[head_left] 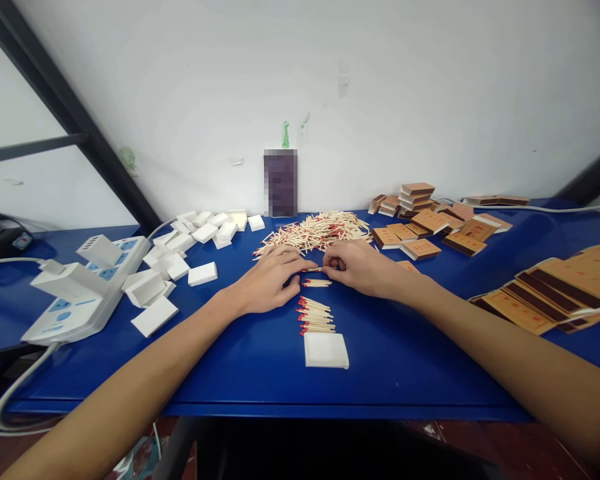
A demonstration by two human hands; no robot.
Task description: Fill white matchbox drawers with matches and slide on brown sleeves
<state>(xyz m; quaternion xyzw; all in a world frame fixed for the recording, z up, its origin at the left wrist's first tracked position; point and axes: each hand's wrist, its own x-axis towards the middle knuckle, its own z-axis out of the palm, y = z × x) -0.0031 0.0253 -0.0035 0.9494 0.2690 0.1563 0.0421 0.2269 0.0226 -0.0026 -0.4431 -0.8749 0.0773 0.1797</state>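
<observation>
My right hand [354,265] pinches a matchstick [314,269] low over the table, just in front of a heap of red-tipped matches [325,229]. The index finger of my left hand [271,280] reaches to the other end of that match, with its thumb apart below. Beneath my hands lies a small row of matches [318,283], red heads to the left. Nearer to me is a longer row of matches [317,317], lined up the same way. Against its near end sits a white matchbox tray [326,351].
White matchbox trays [203,273] lie scattered at the left beside a power strip [87,293] with plugged-in chargers. Brown matchbox sleeves [420,250] are piled at the back right. Flattened sleeves [565,287] overlap at the far right. A blurred dark panel [281,183] stands against the wall.
</observation>
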